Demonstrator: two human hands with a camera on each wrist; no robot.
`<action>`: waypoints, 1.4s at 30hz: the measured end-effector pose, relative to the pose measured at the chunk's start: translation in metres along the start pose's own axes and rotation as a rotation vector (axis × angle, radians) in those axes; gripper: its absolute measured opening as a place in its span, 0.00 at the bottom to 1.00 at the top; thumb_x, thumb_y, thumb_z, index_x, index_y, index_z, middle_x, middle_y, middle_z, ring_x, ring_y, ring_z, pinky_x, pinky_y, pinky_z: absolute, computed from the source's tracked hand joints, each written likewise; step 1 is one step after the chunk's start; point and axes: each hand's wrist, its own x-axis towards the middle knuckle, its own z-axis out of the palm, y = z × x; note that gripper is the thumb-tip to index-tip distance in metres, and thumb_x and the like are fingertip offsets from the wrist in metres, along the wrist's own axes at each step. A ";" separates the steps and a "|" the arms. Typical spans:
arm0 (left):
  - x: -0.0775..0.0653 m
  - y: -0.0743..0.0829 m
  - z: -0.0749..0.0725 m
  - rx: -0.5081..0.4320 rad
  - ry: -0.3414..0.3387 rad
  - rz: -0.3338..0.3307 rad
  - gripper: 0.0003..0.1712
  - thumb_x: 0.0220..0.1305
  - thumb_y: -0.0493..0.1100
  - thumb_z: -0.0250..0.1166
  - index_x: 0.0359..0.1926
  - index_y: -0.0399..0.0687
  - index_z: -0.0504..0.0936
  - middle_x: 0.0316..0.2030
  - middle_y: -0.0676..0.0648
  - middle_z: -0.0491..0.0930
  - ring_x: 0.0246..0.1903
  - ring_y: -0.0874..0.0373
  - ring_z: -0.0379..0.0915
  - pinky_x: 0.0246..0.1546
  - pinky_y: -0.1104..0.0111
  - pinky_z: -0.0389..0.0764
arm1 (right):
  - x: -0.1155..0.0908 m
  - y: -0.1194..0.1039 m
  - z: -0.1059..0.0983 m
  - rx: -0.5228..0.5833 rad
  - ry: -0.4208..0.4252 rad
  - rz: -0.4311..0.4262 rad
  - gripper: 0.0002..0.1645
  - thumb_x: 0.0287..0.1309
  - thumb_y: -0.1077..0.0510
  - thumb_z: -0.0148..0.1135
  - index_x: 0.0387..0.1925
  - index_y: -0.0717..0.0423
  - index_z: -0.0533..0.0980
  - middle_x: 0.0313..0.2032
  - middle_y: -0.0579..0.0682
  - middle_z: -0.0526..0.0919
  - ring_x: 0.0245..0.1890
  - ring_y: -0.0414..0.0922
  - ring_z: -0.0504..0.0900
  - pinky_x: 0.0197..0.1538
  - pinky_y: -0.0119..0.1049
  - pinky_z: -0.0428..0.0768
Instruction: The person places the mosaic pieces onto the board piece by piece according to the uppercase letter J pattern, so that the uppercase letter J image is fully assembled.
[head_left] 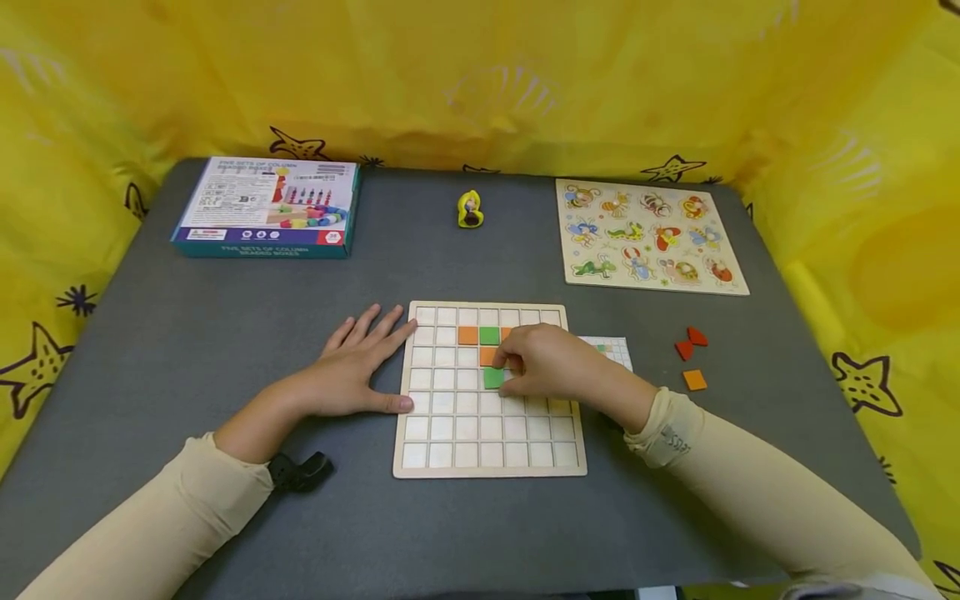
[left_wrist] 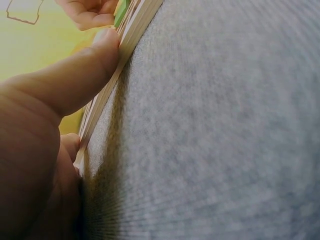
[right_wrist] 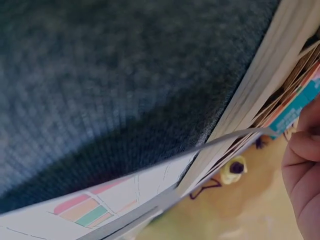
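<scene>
A wooden grid board (head_left: 453, 454) of pale square cells lies on the table. My left hand (head_left: 348, 371) is spread flat at its left side, thumb and fingertips against the edge. Over the middle of the board, my right hand (head_left: 551, 362) pinches a green square tile (head_left: 492, 378) at its right side; the tile also shows by the fingers in the left wrist view (left_wrist: 121, 12). Above it sit an orange tile (head_left: 487, 357), another green tile (head_left: 489, 336) and an orange tile (head_left: 468, 335). A further orange tile is partly hidden behind the right hand.
Partly under the right wrist lies a printed pattern card (head_left: 618, 350). Red pieces (head_left: 697, 337) and an orange square (head_left: 694, 380) lie to the right. Farther back are a boxed bead set (head_left: 270, 208), a small yellow figure (head_left: 470, 209) and an insect puzzle board (head_left: 648, 237).
</scene>
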 end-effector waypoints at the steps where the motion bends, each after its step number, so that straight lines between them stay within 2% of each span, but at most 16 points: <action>1: 0.000 0.001 -0.001 0.002 -0.001 0.003 0.65 0.51 0.78 0.62 0.79 0.61 0.40 0.77 0.49 0.31 0.74 0.48 0.17 0.67 0.45 0.26 | 0.000 0.000 0.000 -0.003 -0.002 0.002 0.13 0.48 0.52 0.78 0.34 0.50 0.83 0.24 0.41 0.73 0.26 0.38 0.70 0.33 0.34 0.71; 7: 0.001 0.005 -0.001 0.014 -0.014 0.016 0.64 0.52 0.78 0.61 0.79 0.61 0.39 0.77 0.49 0.31 0.74 0.48 0.17 0.67 0.46 0.26 | -0.004 0.001 0.001 -0.009 -0.004 0.025 0.15 0.46 0.50 0.79 0.34 0.49 0.83 0.22 0.40 0.72 0.24 0.37 0.70 0.32 0.35 0.71; 17: -0.004 0.005 -0.006 0.016 -0.007 -0.006 0.64 0.52 0.77 0.62 0.79 0.60 0.40 0.77 0.49 0.31 0.74 0.48 0.17 0.67 0.46 0.26 | 0.003 -0.001 0.001 0.012 0.005 -0.013 0.16 0.44 0.49 0.80 0.33 0.47 0.82 0.22 0.39 0.72 0.24 0.37 0.70 0.32 0.34 0.71; 23: -0.004 0.006 -0.007 0.012 -0.013 -0.005 0.64 0.52 0.77 0.62 0.79 0.60 0.40 0.77 0.49 0.31 0.74 0.48 0.18 0.67 0.46 0.26 | 0.008 -0.001 0.002 0.013 -0.004 0.018 0.17 0.41 0.48 0.81 0.32 0.45 0.81 0.22 0.39 0.73 0.24 0.37 0.71 0.31 0.35 0.73; 29: -0.003 0.005 -0.006 0.008 -0.013 -0.010 0.64 0.51 0.77 0.62 0.79 0.60 0.40 0.77 0.48 0.32 0.74 0.48 0.18 0.67 0.45 0.26 | 0.004 0.001 -0.004 0.031 0.016 0.047 0.18 0.40 0.48 0.82 0.32 0.45 0.81 0.22 0.38 0.74 0.24 0.38 0.72 0.31 0.35 0.73; 32: -0.003 0.004 -0.006 0.006 -0.013 -0.013 0.65 0.51 0.78 0.62 0.79 0.60 0.40 0.77 0.48 0.32 0.74 0.47 0.18 0.67 0.45 0.26 | -0.008 0.010 -0.016 0.050 0.045 0.058 0.20 0.39 0.48 0.83 0.33 0.46 0.82 0.22 0.38 0.74 0.24 0.38 0.72 0.31 0.36 0.72; 35: -0.002 0.005 -0.006 0.006 -0.014 -0.007 0.65 0.51 0.78 0.62 0.79 0.59 0.40 0.77 0.48 0.32 0.74 0.47 0.18 0.67 0.45 0.26 | -0.030 0.026 -0.031 0.068 0.072 0.092 0.21 0.39 0.48 0.83 0.35 0.48 0.83 0.22 0.38 0.74 0.23 0.38 0.71 0.29 0.35 0.71; 42: -0.002 0.005 -0.005 -0.002 -0.007 -0.001 0.65 0.51 0.77 0.63 0.79 0.58 0.41 0.77 0.47 0.32 0.74 0.46 0.18 0.67 0.45 0.26 | -0.105 0.076 -0.057 0.150 0.105 0.327 0.23 0.45 0.48 0.79 0.43 0.51 0.84 0.25 0.44 0.74 0.17 0.40 0.68 0.20 0.34 0.68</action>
